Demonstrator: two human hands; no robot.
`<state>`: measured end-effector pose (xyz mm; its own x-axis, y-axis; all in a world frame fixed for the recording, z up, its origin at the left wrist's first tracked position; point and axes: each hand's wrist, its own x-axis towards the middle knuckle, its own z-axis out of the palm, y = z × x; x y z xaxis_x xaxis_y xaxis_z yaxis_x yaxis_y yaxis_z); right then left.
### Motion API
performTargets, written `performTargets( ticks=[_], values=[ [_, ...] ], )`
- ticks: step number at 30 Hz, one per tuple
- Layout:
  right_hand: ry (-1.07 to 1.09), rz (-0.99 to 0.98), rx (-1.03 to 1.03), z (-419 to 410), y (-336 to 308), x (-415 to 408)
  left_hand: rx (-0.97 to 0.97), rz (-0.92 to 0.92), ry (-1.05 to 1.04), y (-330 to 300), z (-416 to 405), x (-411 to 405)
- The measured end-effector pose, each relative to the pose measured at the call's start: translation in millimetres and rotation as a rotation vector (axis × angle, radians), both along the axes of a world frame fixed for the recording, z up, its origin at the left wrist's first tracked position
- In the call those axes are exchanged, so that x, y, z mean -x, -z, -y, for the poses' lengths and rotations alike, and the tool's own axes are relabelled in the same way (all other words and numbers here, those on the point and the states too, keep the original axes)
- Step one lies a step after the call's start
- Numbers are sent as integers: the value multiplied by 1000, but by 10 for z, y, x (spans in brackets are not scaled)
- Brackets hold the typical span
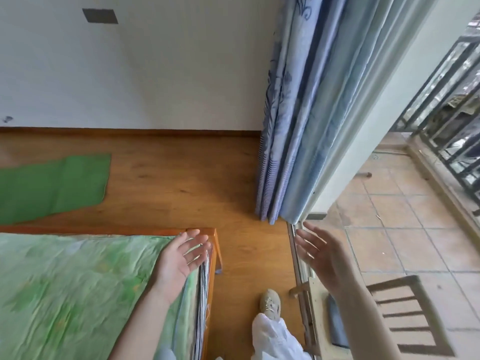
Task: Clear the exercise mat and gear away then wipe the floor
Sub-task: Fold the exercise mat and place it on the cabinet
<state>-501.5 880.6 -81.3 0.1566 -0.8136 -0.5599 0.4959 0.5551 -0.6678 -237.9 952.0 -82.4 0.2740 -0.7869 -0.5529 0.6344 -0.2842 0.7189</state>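
Nearest the camera: two bare forearms raised, both palms open. Left hand (181,258) is held over the corner of the bed (65,294), fingers spread wide, nothing gripped; whether the fingertips touch the wooden bed frame (217,252) cannot be told. Right hand (318,253) is held in the air near the sliding-door track (296,253), fingers spread wide, also empty.

Below the hands: one shoe (270,302) and a white trouser leg planted on the wood floor (181,183) between bed and door track. A wooden chair (405,315) is seen at right, straddling the threshold onto the tiled balcony (415,229).

Further out: the green exercise mat (52,185) is laid flat on the wood floor at left, beyond the bed's foot, well apart from both hands. Only one end is in frame. No other gear, cloth or mop is visible. Blue curtain (291,126) is hung at the door edge; white wall behind.

Judgement: the mat is not yet touched, so the task is judged to be at its start.

Risks:
- The gap between bed corner and chair is narrow; a shin or hip could be clipped on the frame corner when the turn toward the mat is made.
- The door track could be tripped on if a step back is taken.
- The mat could unroll if rolled loosely.
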Motion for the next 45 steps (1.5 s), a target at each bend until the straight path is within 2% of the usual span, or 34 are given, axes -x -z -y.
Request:
performTargets(
  ticks=[11,22,34,45],
  values=[
    [-150,-45,25,2280,-242,-280,-18,-18,-168,15,1985,13],
    [-394,-63,21,3668,-177,-1142,-16,5,-343,-54,2999,-529],
    [-633,-107,128,5469,-291,-3051,-12,82,-591,70,4026,-2143],
    [-867,-124,91,6318,-226,-4672,-92,101,-816,25,4464,-3233]
  ],
)
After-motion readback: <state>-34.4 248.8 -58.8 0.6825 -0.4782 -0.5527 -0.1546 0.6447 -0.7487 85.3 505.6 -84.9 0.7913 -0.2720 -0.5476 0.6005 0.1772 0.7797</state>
